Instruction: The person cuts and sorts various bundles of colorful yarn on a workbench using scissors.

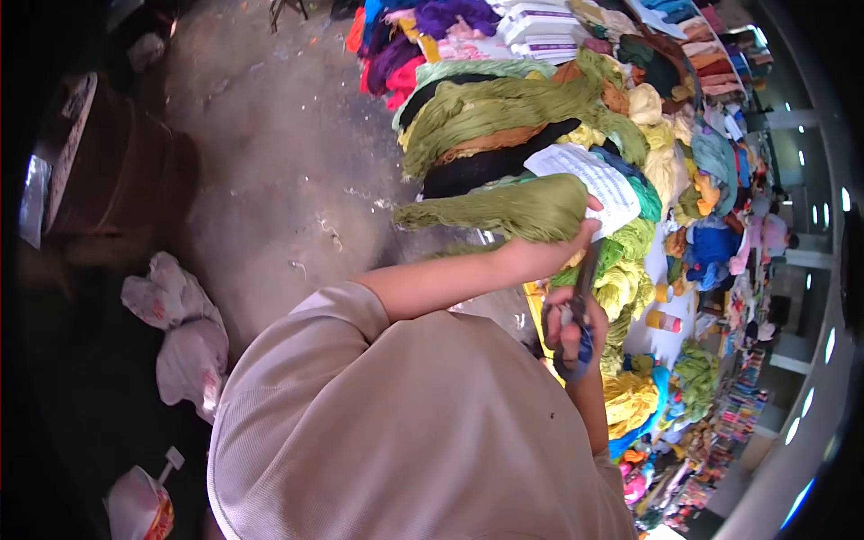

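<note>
My left hand [558,255] is closed around one end of an olive-green yarn hank [495,209], whose loose end stretches away toward the floor side. Just beside it, my right hand [576,326] grips a pair of scissors [589,274] with dark blades and a bluish handle. The blades reach up close to my left fingers and the gathered end of the hank. Behind the left fingertips lies a printed white sheet [612,184], resting on heaped yarn. Bright lime-green hanks [621,286] are piled beside the scissors.
More yarn hanks [504,112] in olive, black and brown cover the table, with white packs [540,31] beyond. A yellow container [663,320] stands on the white tabletop. Across the concrete floor [279,180] are a large brown drum [117,171] and plastic bags [191,355].
</note>
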`<state>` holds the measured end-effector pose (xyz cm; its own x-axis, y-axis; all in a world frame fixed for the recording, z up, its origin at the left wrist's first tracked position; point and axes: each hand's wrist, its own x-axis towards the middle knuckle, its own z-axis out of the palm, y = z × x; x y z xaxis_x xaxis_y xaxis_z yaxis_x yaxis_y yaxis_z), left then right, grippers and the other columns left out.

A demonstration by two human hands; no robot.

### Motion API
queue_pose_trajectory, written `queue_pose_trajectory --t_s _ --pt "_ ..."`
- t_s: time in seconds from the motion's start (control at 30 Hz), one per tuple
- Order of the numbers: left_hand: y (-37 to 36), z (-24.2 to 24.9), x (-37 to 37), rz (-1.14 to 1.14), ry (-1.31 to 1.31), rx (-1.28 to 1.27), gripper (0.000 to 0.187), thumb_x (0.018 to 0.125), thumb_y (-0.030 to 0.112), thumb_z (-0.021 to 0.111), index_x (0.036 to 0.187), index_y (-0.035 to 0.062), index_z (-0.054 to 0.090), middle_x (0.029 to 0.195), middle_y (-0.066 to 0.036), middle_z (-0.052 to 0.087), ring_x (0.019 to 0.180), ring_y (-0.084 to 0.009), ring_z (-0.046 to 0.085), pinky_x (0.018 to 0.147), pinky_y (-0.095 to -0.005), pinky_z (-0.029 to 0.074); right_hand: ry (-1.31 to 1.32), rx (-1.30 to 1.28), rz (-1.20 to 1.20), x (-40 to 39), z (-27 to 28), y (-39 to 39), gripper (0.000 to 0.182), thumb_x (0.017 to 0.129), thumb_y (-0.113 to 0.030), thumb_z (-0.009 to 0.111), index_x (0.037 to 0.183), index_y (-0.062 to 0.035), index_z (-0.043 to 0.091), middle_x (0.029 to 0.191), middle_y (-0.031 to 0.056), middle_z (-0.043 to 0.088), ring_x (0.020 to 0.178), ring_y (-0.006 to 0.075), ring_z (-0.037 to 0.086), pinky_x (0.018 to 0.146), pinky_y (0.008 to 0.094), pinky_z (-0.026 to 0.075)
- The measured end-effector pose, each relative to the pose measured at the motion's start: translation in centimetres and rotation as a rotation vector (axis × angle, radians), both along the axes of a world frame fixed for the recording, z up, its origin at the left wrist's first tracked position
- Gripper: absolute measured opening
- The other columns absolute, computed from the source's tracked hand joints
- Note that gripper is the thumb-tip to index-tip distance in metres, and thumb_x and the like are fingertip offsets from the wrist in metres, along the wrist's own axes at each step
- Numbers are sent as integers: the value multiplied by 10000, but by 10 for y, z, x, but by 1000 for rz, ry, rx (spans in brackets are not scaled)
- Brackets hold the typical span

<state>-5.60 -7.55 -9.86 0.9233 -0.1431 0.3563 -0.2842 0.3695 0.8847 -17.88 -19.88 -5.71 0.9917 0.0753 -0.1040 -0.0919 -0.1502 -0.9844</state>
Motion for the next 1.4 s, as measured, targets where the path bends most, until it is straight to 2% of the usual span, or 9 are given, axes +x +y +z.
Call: queue_pose_trajectory --t_s 0.2,0.47,0.67,1.07,1.1,1.13,1.23,1.33,1.4 --pt "-3 -8 -2 -895 479 -848 651 1010 524 460 1472 72 378 1430 -132 494 1205 -272 560 1036 -424 420 -440 -198 -110 24 14 -19 509 746 57 710 1207 -6 502 1033 67 604 886 142 539 875 331 460" --pt "-1 -1 5 -837 708 -747 711 1008 559 418 1489 38 366 1531 -142 415 1446 -257 347 1173 -432 291 -325 -427 28 23 -3 -44 389 806 17 750 1164 -28 606 1051 75 693 787 172 636 724 298 524" --pt "8 -27 33 -654 724 -700 363 1013 357 542 1150 38 650 745 -30 669 794 -201 669 1058 -427 451 56 -18 -176 -61 -49 -80 244 874 -106 681 1107 -72 617 798 -8 607 731 70 547 700 253 462" --pt "-18 -33 78 -800 873 -524 267 1075 297 425 1149 55 508 758 33 413 569 -40 382 527 -217 356 697 -908 -997 -192 -191 -391 579 890 -396 670 1294 -27 481 1090 276 663 988 443 652 810 507 516" --pt "-23 -24 76 -764 908 -495 232 1072 276 431 1111 64 514 735 47 403 535 -39 372 500 -215 339 424 -304 -1153 -202 -234 -444 679 826 -395 735 1327 -16 476 1127 272 658 1016 430 652 831 486 524" --pt "-25 -18 77 -723 917 -431 221 1067 275 442 1090 70 523 712 51 403 515 -35 366 480 -207 328 413 -1035 -821 -201 -227 -473 720 768 -384 793 1319 -38 486 1133 233 674 1061 404 651 867 463 536" --pt "-30 10 75 -663 1016 -257 251 1048 326 475 1041 85 545 681 43 440 459 -27 351 433 -196 305 893 -1256 -589 -117 -154 -477 557 823 -311 737 1324 -147 554 1105 197 694 1065 362 668 902 467 539" --pt "-42 33 69 -763 1143 -94 326 1016 410 517 1010 85 544 639 26 448 436 -48 351 388 -204 287 260 -524 -411 -4 -94 -386 639 794 -228 794 1365 -123 528 1046 150 710 999 291 689 874 408 553" --pt "-60 44 62 -965 1207 -63 364 1008 426 529 1002 63 549 617 -14 473 404 -79 400 354 -214 315 -119 -152 60 73 -62 -291 837 765 -207 830 1474 -81 404 1470 155 450 1308 300 498 1093 389 410"
